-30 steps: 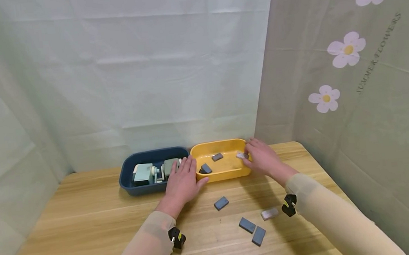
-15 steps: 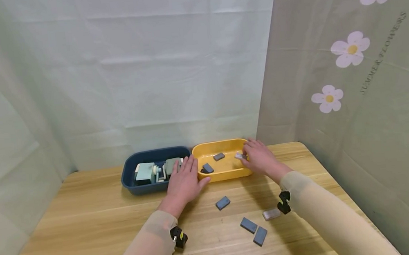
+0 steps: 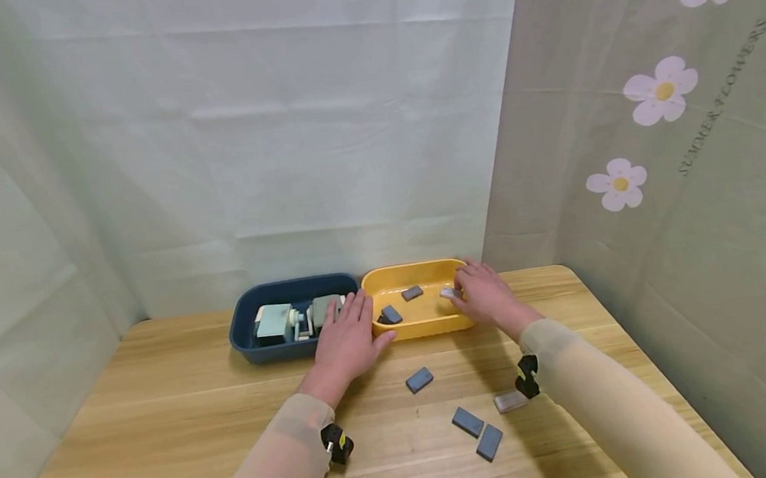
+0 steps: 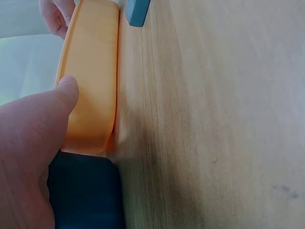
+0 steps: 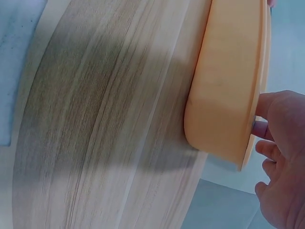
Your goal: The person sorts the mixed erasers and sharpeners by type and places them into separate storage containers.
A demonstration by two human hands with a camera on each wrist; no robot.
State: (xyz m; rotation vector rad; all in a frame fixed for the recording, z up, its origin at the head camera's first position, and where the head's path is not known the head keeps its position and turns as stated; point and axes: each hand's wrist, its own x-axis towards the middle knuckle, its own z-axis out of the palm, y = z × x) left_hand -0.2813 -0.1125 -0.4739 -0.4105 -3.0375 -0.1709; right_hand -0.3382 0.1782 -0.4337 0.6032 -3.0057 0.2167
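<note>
My right hand (image 3: pixel 488 292) reaches over the right end of a yellow tray (image 3: pixel 426 329). Its fingertips pinch a small pale grey block (image 3: pixel 448 293) inside the tray. In the right wrist view, that hand's fingers bend over the tray's rim, and the block is hidden. My left hand (image 3: pixel 347 342) lies with straight fingers where the navy tray (image 3: pixel 265 354) meets the yellow one; its thumb touches the yellow tray's outer wall in the left wrist view. Inside the yellow tray lie a grey block (image 3: pixel 412 293) and another grey block (image 3: pixel 391 314) leaning on something dark.
The navy tray holds a pale green boxy object (image 3: pixel 274 323) and a darker green one (image 3: pixel 324 310), partly covered by my left hand. On the wooden table (image 3: pixel 166 429) lie several blocks: grey ones (image 3: pixel 420 379) and a pale one (image 3: pixel 511 400). Cloth walls (image 3: pixel 345 135) stand behind the trays.
My right hand has shifted slightly left inside the tray, and the pale block has moved with it. The left hand stays put. The head view has turned a little to the left.
</note>
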